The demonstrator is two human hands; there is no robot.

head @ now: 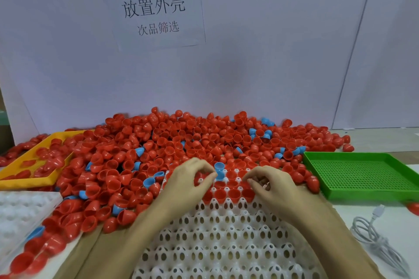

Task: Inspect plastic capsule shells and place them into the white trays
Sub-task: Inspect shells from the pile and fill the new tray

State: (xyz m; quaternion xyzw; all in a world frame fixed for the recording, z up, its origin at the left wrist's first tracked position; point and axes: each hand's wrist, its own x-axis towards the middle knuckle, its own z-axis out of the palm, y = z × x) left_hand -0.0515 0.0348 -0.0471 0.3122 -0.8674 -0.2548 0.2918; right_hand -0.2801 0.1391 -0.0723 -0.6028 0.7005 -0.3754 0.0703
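Observation:
A white tray (226, 233) with rows of round cups lies in front of me. Its far rows hold red capsule shells (233, 193). Behind it spreads a large heap of red shells (181, 138) with a few blue ones mixed in. My left hand (188, 179) hovers over the tray's far left part. Its thumb and index finger curl into a ring, and their tips pinch a blue shell (219, 174) at the tray's far edge. My right hand (272, 185) rests over the tray's far right part with its fingers curled. I see nothing held in it.
A green perforated tray (362, 176) stands at the right, and an orange tray (29, 165) with several red shells at the left. A second white tray (20, 210) lies at the near left. A white cable (374, 233) coils at the near right. A paper sign hangs on the back wall.

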